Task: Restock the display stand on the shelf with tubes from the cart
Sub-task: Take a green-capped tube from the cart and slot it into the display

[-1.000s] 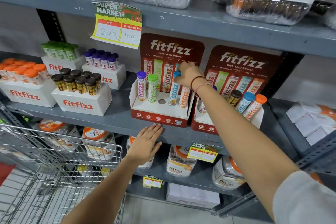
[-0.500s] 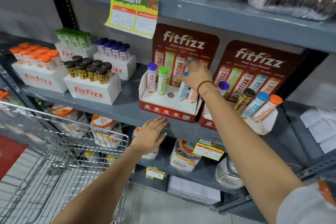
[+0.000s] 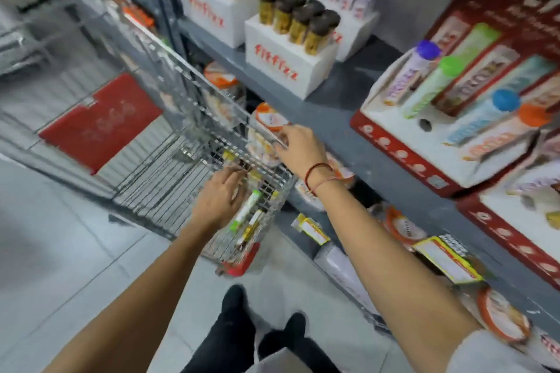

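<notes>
The left hand (image 3: 219, 197) reaches into the wire cart (image 3: 169, 118), fingers curled over a green-capped tube (image 3: 247, 210) lying among other tubes in the basket; blur hides whether it grips it. The right hand (image 3: 298, 147) rests on the cart's thin metal rim, fingers bent, pinching nothing visible. On the grey steel shelf (image 3: 342, 106) the red-and-white cardboard display stand (image 3: 424, 142) holds four slanted cylindrical tubes and one empty round hole. A half second ago the right hand was at the stand and the left pressed the shelf edge.
</notes>
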